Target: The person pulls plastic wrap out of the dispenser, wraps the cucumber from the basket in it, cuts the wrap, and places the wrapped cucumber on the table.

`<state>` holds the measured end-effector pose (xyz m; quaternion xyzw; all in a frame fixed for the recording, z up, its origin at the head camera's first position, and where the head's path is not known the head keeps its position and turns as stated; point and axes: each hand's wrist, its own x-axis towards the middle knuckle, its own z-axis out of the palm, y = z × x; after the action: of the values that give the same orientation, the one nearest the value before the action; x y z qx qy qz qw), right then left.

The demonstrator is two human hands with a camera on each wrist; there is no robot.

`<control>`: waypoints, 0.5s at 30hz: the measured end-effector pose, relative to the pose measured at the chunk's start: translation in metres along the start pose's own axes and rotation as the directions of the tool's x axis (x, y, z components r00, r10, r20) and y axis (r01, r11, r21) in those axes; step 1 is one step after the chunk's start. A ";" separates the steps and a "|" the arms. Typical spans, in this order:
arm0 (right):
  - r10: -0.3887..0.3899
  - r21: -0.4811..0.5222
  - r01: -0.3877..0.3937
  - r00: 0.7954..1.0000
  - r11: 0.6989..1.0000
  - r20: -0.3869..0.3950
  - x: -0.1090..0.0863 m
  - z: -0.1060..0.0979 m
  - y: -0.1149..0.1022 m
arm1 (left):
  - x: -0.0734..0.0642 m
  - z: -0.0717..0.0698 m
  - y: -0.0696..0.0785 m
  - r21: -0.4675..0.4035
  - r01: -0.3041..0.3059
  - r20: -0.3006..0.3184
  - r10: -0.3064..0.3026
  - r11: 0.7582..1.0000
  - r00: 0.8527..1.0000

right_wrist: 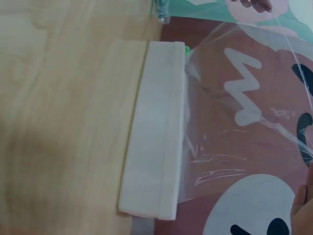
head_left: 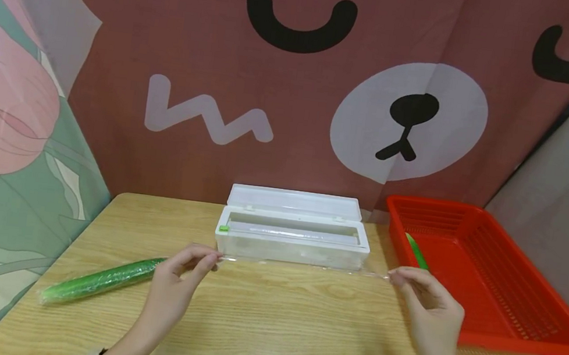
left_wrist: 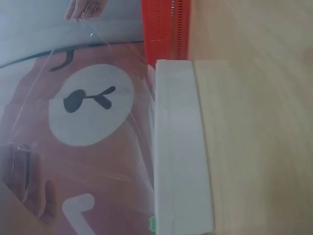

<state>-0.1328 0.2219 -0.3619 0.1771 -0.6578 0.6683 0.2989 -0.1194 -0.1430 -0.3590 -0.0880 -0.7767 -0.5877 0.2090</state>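
Note:
A sheet of clear plastic wrap [right_wrist: 220, 147] stretches between both hands and runs back to a white wrap dispenser box [head_left: 292, 251]. Its lid [head_left: 294, 202] stands raised, and a roll [head_left: 294, 233] lies inside. My left hand [head_left: 181, 274] pinches one corner of the film between thumb and fingers. At the opposite corner my right hand [head_left: 430, 308] pinches the film the same way. Left of the box, a cucumber [head_left: 104, 280] covered in wrap lies on the table, its far end next to my left hand.
On the right stands a red plastic basket [head_left: 524, 339], with a green item [head_left: 416, 251] showing inside its left wall. A small green slider [head_left: 223, 228] sits at the box's left end. The wooden table [head_left: 298, 331] ends at a printed cloth [head_left: 186, 160] behind.

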 end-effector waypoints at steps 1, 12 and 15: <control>0.024 -0.039 -0.024 1.000 0.999 0.008 -0.004 -0.001 0.000 | -0.002 0.000 -0.002 0.010 -0.003 0.002 0.003 1.000 1.000; 0.105 -0.229 -0.078 0.989 0.970 0.108 -0.033 -0.012 0.012 | -0.020 -0.007 -0.012 0.165 0.119 0.093 -0.136 0.979 0.986; 0.091 -0.238 -0.055 0.986 0.970 0.141 -0.039 -0.013 0.018 | -0.024 -0.009 -0.016 0.199 0.154 0.132 -0.182 0.968 0.974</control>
<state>-0.1122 0.2295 -0.4011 0.1665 -0.7584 0.5817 0.2422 -0.1021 -0.1538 -0.3815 -0.0454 -0.8467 -0.5192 0.1071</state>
